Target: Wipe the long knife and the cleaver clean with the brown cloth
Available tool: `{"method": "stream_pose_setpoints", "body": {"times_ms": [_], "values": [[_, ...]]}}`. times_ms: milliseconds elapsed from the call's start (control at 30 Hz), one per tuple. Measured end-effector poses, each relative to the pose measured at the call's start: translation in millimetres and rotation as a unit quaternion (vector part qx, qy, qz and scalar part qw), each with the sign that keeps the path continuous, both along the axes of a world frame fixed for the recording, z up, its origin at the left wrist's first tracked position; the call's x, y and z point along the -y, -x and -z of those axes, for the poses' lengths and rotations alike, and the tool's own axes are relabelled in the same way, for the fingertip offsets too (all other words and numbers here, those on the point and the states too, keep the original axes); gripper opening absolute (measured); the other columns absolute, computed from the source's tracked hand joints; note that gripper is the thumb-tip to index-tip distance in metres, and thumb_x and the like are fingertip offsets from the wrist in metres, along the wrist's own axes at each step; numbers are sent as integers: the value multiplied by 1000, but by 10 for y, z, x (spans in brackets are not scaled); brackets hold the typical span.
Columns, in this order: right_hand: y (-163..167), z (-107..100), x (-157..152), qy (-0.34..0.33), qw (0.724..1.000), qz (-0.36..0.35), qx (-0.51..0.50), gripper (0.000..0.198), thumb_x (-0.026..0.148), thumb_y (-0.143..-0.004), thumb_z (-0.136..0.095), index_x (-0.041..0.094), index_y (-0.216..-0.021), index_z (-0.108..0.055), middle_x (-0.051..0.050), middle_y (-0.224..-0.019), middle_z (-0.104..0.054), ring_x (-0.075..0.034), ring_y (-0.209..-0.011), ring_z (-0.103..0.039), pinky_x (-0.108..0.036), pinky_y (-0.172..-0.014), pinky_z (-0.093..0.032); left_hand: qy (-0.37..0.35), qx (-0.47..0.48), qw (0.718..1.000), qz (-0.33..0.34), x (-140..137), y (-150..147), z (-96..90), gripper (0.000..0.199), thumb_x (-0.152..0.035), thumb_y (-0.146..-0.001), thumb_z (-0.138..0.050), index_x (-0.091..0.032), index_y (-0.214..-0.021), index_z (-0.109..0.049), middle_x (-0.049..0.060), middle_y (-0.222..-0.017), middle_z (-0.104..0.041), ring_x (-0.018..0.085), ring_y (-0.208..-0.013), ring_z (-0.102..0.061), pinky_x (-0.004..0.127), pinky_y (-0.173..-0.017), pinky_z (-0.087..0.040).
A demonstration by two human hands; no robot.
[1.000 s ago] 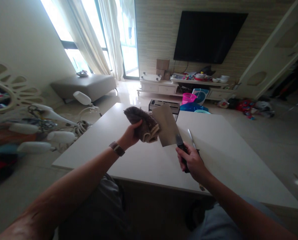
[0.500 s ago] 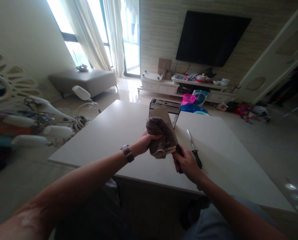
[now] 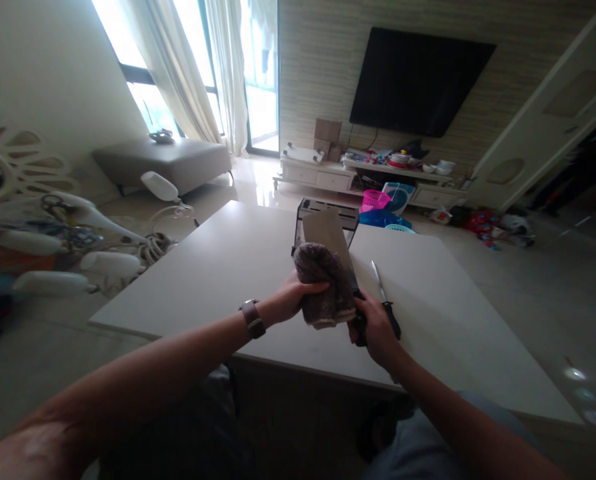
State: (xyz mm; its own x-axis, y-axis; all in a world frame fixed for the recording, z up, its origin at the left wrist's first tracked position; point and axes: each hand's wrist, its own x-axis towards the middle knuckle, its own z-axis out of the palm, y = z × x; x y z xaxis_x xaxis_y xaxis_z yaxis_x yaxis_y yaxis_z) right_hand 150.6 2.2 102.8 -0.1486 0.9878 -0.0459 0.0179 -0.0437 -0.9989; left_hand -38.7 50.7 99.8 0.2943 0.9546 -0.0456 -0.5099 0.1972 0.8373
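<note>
Cloth (image 3: 323, 280) is showing mottled dark brown-grey, edges showing pale cream. Cleaver (image 3: 325, 233) is showing dull grey blade and black handle. Pointed rod (image 3: 389, 311) is pairing silvery shaft with black grip. Tabletop (image 3: 213, 267) is showing plain off-white. Watch strap (image 3: 252, 318) is looking brown. Wall (image 3: 318, 67) is bearing fine horizontal streaks of beige and grey. Television (image 3: 421, 83) is looking black. Basket (image 3: 375, 200) is glowing bright pink, tub (image 3: 384, 219) showing deep blue. Curtains (image 3: 178, 73) are looking cream, bench (image 3: 173, 163) taupe-grey. Trousers (image 3: 413, 443) are showing faded grey-blue.

A window (image 3: 191, 33) glares at 11 o'clock (pale curtains (image 3: 233, 80) beside it), a television (image 3: 421, 80) hangs at 1, a grey bench (image 3: 163, 163) at 10.
</note>
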Motion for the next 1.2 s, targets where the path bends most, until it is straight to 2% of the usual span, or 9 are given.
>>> {"method": "stream_pose_setpoints", "body": {"times_ms": [233, 433, 533, 700, 800, 900, 1000, 1133, 1200], "values": [[16, -38, 43, -2, 999, -1, 38, 26, 47, -94, -44, 22, -91, -52, 9, -43, -48, -11, -34, -42, -20, -34, -32, -2, -29, 999, -33, 81, -126, 45, 58, -17, -57, -95, -12, -111, -73, 15, -112, -77, 30, -106, -72, 49, -103, -54], [-16, -75, 7, 2, 1000, -16, 26, 24, 45, -93, -46, 22, -90, -52, 9, -45, -48, -11, -34, -44, -20, -34, -34, -30, -63, 997, -35, 25, -36, -8, 60, -17, -56, -94, -13, -113, -73, 15, -114, -77, 31, -107, -72, 48, -101, -55], [-98, -64, -60, -1, 1000, -30, 1, 22, 43, -93, -48, 21, -89, -52, 9, -50, -50, -9, -34, -43, -20, -34, -35, -55, -97, 993, -27, -38, 36, -73, 64, -15, -50, -95, -12, -110, -74, 13, -109, -78, 31, -105, -72, 47, -100, -56], [-241, -139, -108, -4, 1000, -29, -9, 24, 41, -90, -53, 19, -95, -58, 8, -57, -53, -7, -32, -43, -19, -31, -31, -69, -149, 985, -55, -197, 293, -141, 58, -10, -46, -94, -12, -101, -75, 9, -100, -79, 32, -100, -73, 45, -97, -58], [-271, -204, -78, 3, 1000, -12, -25, 25, 42, -88, -54, 19, -93, -58, 7, -56, -53, -7, -32, -42, -19, -31, -31, -46, -104, 991, -76, -292, 488, -171, 53, -11, -53, -91, -12, -104, -74, 11, -104, -79, 30, -97, -74, 46, -96, -59], [-256, -225, -44, 12, 998, 10, -60, 26, 44, -86, -54, 19, -93, -56, 8, -55, -52, -8, -32, -41, -20, -31, -34, -13, -29, 997, -65, -324, 571, -199, 44, -13, -63, -87, -11, -105, -73, 14, -108, -78, 29, -97, -74, 46, -97, -59], [-197, -168, -15, 6, 998, 17, -65, 25, 44, -88, -53, 20, -94, -56, 8, -57, -52, -8, -33, -42, -20, -32, -35, 21, 22, 999, -37, -243, 442, -197, 38, -15, -66, -85, -10, -102, -73, 15, -106, -78, 28, -95, -75, 44, -98, -58], [-55, -35, 56, -18, 1000, -18, -9, 23, 43, -94, -48, 21, -86, -51, 8, -56, -52, -8, -35, -43, -20, -34, -34, 18, 35, 999, -10, -39, 88, -145, 47, -12, -61, -88, -12, -105, -73, 14, -108, -77, 28, -98, -74, 43, -100, -57], [12, 4, 88, -18, 999, -29, 11, 24, 42, -96, -46, 22, -83, -49, 9, -54, -50, -8, -35, -43, -20, -35, -34, 24, 27, 999, -36, 23, -26, -124, 50, -13, -60, -90, -12, -107, -73, 13, -108, -77, 27, -97, -74, 43, -99, -57]]}}
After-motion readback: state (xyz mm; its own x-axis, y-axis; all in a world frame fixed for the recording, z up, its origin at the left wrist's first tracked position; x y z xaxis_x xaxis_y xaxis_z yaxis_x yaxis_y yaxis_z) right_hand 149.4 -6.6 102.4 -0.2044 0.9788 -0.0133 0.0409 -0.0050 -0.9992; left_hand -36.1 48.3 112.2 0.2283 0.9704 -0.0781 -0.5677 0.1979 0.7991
